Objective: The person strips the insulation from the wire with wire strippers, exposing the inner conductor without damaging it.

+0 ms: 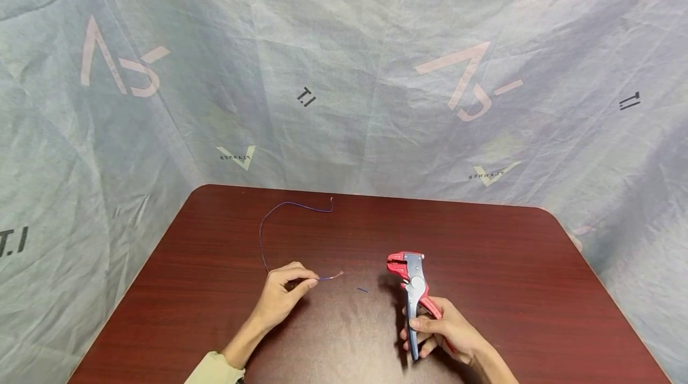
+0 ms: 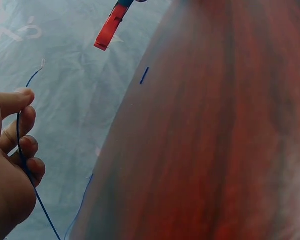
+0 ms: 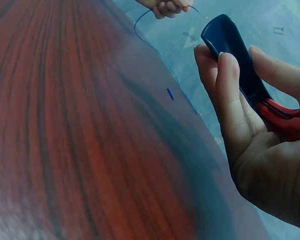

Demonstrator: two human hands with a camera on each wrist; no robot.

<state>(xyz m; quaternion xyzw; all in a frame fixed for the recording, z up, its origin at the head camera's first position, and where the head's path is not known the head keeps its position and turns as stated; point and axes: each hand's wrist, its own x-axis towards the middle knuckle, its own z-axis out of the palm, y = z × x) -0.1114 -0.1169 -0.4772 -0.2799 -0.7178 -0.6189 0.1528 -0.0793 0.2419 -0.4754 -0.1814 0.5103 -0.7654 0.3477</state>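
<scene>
Between thumb and index finger, my left hand pinches a thin blue wire close to one end. Bare copper strands stick out past the fingertips, slightly splayed. The rest of the wire curves away behind the hand toward the table's far edge, where its other end also looks bare. My right hand grips red and blue-grey wire strippers by the handles, with the head pointing up and away. A short blue piece of insulation lies on the table between the hands.
The dark red-brown wooden table has rounded far corners. Grey-white fabric sheeting with printed letters hangs behind it and along both sides.
</scene>
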